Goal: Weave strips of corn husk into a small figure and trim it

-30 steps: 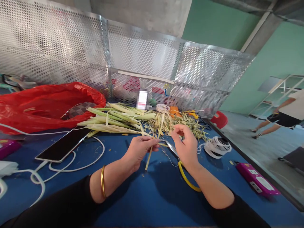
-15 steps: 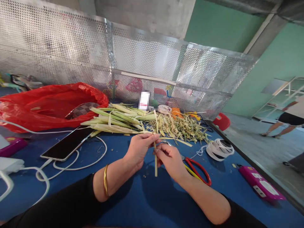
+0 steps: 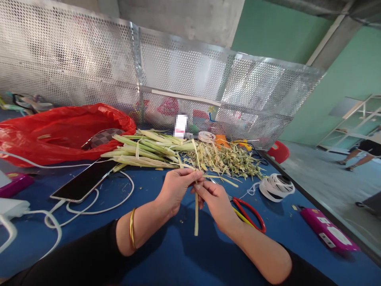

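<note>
Pale, narrow plant strips, which look like dried leaf or husk, cross between my two hands above the blue table. One strip hangs straight down below the fingers; other ends stick out up and to the right. My left hand pinches the crossing with thumb and forefinger. Close against it, my right hand is closed on the hanging strip just under the crossing. The fingertips hide how the strips are joined. Behind the hands lie a bundle of long green-white leaves and a heap of dry trimmings.
Red-handled scissors lie beside my right forearm, near a spool of white cord and a purple box. At left are a phone with white cables and a red plastic bag. A perforated metal screen stands behind.
The hanging strip reaches lower below my fingers than before. My right hand has moved slightly up, closer to my left. In the background, a person has shifted toward the right edge.
</note>
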### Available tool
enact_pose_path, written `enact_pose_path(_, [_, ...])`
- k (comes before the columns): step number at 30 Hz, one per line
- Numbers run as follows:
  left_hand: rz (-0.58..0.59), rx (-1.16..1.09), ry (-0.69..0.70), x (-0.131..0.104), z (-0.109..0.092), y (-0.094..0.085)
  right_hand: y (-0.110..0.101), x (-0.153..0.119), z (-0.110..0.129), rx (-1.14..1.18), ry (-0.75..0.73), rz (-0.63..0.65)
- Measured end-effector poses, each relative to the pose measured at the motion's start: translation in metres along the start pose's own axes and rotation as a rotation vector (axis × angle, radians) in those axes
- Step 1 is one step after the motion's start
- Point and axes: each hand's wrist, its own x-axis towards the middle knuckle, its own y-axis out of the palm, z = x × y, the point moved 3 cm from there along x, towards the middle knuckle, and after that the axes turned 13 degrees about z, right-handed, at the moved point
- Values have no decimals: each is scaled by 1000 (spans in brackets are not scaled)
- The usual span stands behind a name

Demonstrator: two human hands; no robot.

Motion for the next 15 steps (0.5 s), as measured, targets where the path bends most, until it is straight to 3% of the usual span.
enact_pose_path(7, [-112, -182, -51, 0, -3, 0, -4, -2, -1, -70, -45, -22])
enact_pose_path(15, [-113, -25, -39, 2, -6, -4, 0, -3, 4, -104, -85, 39])
